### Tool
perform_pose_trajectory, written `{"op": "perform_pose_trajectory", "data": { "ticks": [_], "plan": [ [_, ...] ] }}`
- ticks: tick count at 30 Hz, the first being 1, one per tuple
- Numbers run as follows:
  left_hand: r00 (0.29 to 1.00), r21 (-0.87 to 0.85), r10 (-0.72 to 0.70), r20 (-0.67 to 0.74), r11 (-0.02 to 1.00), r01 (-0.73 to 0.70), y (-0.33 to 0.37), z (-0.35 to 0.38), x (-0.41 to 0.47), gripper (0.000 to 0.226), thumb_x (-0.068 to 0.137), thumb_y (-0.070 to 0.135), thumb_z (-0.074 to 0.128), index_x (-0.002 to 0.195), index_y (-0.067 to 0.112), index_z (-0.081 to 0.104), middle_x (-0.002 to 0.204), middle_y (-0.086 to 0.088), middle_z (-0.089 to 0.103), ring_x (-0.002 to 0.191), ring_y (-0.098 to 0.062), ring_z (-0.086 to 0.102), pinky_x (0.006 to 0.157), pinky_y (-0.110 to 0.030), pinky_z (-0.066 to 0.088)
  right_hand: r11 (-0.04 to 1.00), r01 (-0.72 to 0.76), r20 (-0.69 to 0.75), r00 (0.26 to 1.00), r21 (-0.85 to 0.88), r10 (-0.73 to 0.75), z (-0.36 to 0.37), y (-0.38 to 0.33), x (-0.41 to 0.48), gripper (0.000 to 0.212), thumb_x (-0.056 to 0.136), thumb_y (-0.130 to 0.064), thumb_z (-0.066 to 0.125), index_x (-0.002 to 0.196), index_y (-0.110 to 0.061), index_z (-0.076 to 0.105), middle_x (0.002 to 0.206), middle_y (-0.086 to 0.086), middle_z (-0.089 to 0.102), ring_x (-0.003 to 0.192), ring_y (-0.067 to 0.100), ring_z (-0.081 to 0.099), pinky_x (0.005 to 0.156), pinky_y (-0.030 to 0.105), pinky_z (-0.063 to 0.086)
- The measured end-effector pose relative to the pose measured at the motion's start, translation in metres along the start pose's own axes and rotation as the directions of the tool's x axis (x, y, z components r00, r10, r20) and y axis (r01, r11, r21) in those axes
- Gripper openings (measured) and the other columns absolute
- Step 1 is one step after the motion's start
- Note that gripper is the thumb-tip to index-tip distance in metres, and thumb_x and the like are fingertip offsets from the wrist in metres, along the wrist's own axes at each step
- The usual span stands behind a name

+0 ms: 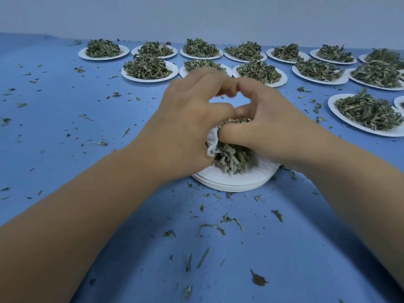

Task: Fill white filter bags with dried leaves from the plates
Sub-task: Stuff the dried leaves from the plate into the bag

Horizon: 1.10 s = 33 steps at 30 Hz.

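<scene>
Left hand curled round white filter bag, right hand clutching dried leaves at bag mouth, both over plate stack on blue table. Heaped plates behind.

A simple hand-packing workspace — a blue table against a plain pale wall, with rows of white plates heaped with dried leaves, leaf crumbs scattered about.

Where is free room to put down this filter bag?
The blue table left of the left hand holds only leaf crumbs; so does the near strip before the plate stack. Far and right sides are crowded with leaf plates.
</scene>
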<state>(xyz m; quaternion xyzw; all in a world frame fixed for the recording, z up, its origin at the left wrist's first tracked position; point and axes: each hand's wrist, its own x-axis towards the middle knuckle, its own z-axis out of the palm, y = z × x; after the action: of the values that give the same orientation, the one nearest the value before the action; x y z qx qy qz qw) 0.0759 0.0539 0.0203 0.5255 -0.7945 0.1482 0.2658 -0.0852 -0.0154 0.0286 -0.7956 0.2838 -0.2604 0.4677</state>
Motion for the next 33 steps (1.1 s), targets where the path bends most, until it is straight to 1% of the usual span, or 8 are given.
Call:
{"op": "perform_pose_trajectory", "data": {
  "ticks": [7,9,12,15,19,24,28,33],
  "plan": [
    [0.988,-0.195,-0.152,-0.006,0.97,0.148,-0.002,0.001,-0.003,0.056,0.071,0.006,0.066,0.126,0.017,0.066,0.154,-0.008,0.038,0.143,-0.028,0.035,0.114,-0.047,0.032,0.994,0.043,-0.166,0.984,-0.1,-0.059,-0.003,-0.001,0.001,0.044,0.076,-0.014,0.073,0.113,-0.035,0.059,0.082,0.002,0.076,0.059,0.011,0.061,0.06,0.021,0.052],
    [0.976,-0.283,-0.218,0.025,0.935,0.216,0.002,-0.002,-0.004,0.067,0.072,0.006,0.064,0.137,0.016,0.056,0.157,-0.001,0.035,0.144,-0.017,0.034,0.117,-0.029,0.028,0.993,0.029,-0.2,0.979,-0.114,-0.051,-0.004,0.001,0.002,0.036,0.078,-0.016,0.073,0.107,-0.033,0.06,0.078,-0.001,0.073,0.053,0.009,0.054,0.054,0.018,0.048],
    [0.955,-0.342,-0.296,0.022,0.895,0.286,0.005,-0.008,-0.004,0.068,0.071,0.009,0.054,0.138,0.014,0.053,0.149,0.009,0.042,0.125,-0.012,0.043,0.097,-0.001,0.028,0.992,0.002,-0.264,0.964,-0.124,-0.035,-0.007,0.005,0.003,0.029,0.079,-0.023,0.075,0.101,-0.034,0.061,0.084,0.001,0.073,0.049,0.009,0.052,0.05,0.017,0.047],
    [0.93,-0.418,-0.367,0.015,0.843,0.339,0.005,-0.011,-0.003,0.039,0.077,0.016,0.048,0.114,0.021,0.057,0.112,0.008,0.055,0.104,-0.013,0.052,0.092,-0.027,0.043,0.992,0.013,-0.288,0.956,-0.128,-0.05,-0.009,0.007,0.003,0.026,0.08,-0.025,0.076,0.1,-0.033,0.059,0.075,-0.001,0.068,0.042,0.007,0.045,0.045,0.014,0.041],
    [0.915,-0.426,-0.404,-0.016,0.83,0.359,0.002,-0.007,-0.003,0.013,0.087,0.02,0.069,0.096,0.016,0.06,0.083,0.004,0.06,0.076,-0.015,0.058,0.074,-0.032,0.051,0.981,0.049,-0.288,0.952,-0.19,-0.103,-0.006,0.009,0.002,0.023,0.08,-0.023,0.076,0.095,-0.03,0.059,0.062,-0.013,0.059,0.049,0.01,0.053,0.046,0.007,0.038],
    [0.914,-0.424,-0.404,-0.033,0.834,0.354,-0.003,0.0,-0.005,0.012,0.083,0.014,0.073,0.09,0.019,0.064,0.082,0.002,0.066,0.073,-0.019,0.065,0.068,-0.034,0.057,0.995,0.041,-0.294,0.953,-0.094,-0.067,-0.007,0.014,0.004,0.017,0.08,-0.026,0.084,0.089,-0.028,0.07,0.093,-0.009,0.074,0.094,-0.001,0.067,0.06,0.008,0.051],
    [0.893,-0.397,-0.444,-0.08,0.836,0.38,-0.008,0.003,-0.005,0.015,0.081,0.013,0.068,0.085,0.026,0.064,0.085,0.008,0.064,0.073,-0.013,0.066,0.068,-0.026,0.057,0.998,-0.007,-0.094,0.995,0.068,0.013,-0.014,0.016,0.004,0.029,0.079,-0.023,0.085,0.105,-0.026,0.072,0.11,-0.007,0.076,0.103,0.011,0.072,0.083,0.042,0.062],
    [0.855,-0.422,-0.509,-0.1,0.8,0.427,-0.014,0.003,-0.004,0.015,0.082,0.013,0.069,0.082,0.027,0.064,0.083,0.012,0.062,0.069,-0.011,0.064,0.067,-0.029,0.057,0.943,-0.032,0.089,0.996,0.331,0.003,-0.022,0.015,0.005,0.03,0.092,-0.002,0.063,0.119,-0.014,0.067,0.069,-0.012,0.07,0.069,0.003,0.068,0.083,0.03,0.061]
  ]
}}
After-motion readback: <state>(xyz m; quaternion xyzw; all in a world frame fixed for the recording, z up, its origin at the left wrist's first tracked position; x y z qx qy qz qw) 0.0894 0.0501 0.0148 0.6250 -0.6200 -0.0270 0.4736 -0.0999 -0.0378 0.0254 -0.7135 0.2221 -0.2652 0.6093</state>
